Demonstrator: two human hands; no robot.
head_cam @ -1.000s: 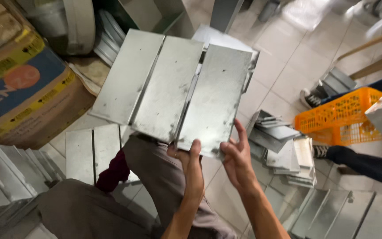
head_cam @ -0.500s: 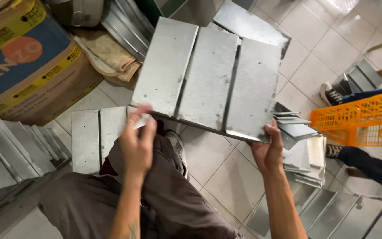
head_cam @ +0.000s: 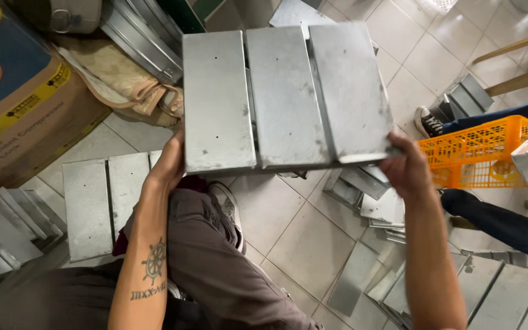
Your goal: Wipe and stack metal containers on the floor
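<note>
panel (head_cam: 285, 98): was tilted, now square to the view and filling more of it | left hand (head_cam: 167, 166): moved from the lower edge beside the right to the left edge | right hand (head_cam: 406, 168): moved from bottom middle to the lower right corner | hands now well apart

One camera only, worn on the person's head, looks steeply down from close range over both forearms and the knee to the tiled floor (head_cam: 288, 226), which fills the frame.
</note>
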